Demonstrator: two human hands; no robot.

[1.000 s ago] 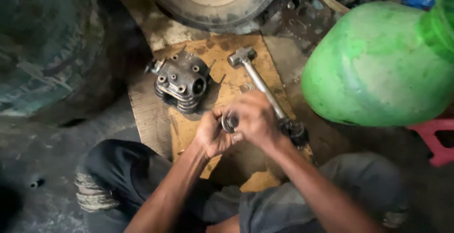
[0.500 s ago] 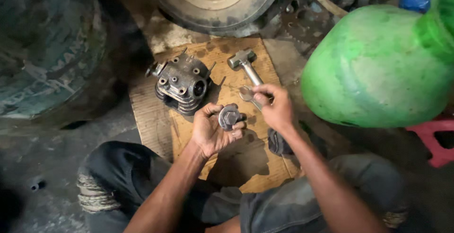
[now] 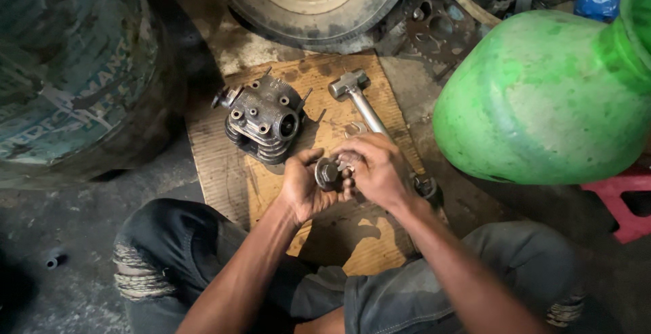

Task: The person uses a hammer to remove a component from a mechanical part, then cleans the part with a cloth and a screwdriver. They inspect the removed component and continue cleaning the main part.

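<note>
At centre, near side: left hand (image 3: 304, 188) and right hand (image 3: 376, 170) meet over a sheet of brown cardboard (image 3: 224, 178) laid on the floor

Left hand: cupped palm-up, its fingers (image 3: 308, 160) curled around a small round metal part (image 3: 327, 172); the part sits in the palm, between the two hands, just above the cardboard

Right hand: lies over the right side of the metal part, fingers bent and pinched onto its top edge; whether they hold a second small piece cannot be told, since the knuckles hide it

Metal part: grey, disc-like with a raised middle; touched by both hands; near and to the right of the cylinder head

Cylinder head (image 3: 261, 118): dark, finned engine casting with round ports; rests on the cardboard, far and left of the hands, apart from them

Hammer (image 3: 358, 100): steel head at the far end, shaft running near and right along the cardboard; its lower part passes behind the right hand

Tyre (image 3: 312, 8): worn wheel standing at the far edge, beyond the cardboard

Green jug (image 3: 542, 96): large, scuffed plastic vessel at right, well apart from the hands

Drum (image 3: 74, 69): dark, painted, rounded body at far left

Legs: knees in dark torn trousers (image 3: 169, 252) spread on either side at the near edge
</note>
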